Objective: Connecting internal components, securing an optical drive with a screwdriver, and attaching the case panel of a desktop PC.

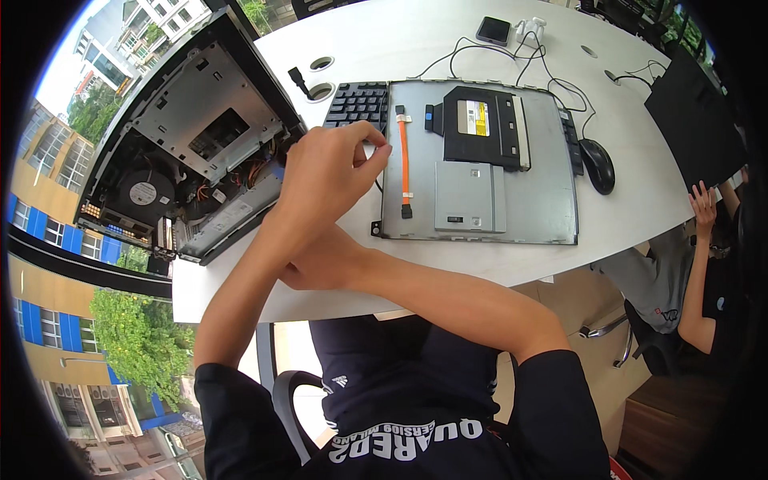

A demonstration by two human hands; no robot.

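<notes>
The person's left hand [326,164] hovers between an opened desktop computer case [192,128] and a flat metal side panel [544,212], its thumb and index finger curled toward each other near the panel's left edge; whether the tips meet or grip anything small cannot be told. The right hand [316,262] is crossed beneath the left forearm, above the front part of the white surface [632,72], with its fingers hidden, so its state cannot be told either.

The case stands tilted at the left of the surface, showing a round fan [146,192], a metal bracket and wiring inside. Lying on the panel are an orange SATA cable [405,164] with black connectors, nearest the left hand, then a black optical drive [480,146] with a white and yellow label, and a silver metal bracket [470,198] just below the drive. A black keyboard [358,106] shows past both sides of the panel, and a black mouse [597,166] sits just beside its right edge. Farther back lies a smartphone [494,31]. At the far right, another person's hand [704,210] is raised near a black laptop [692,120].
</notes>
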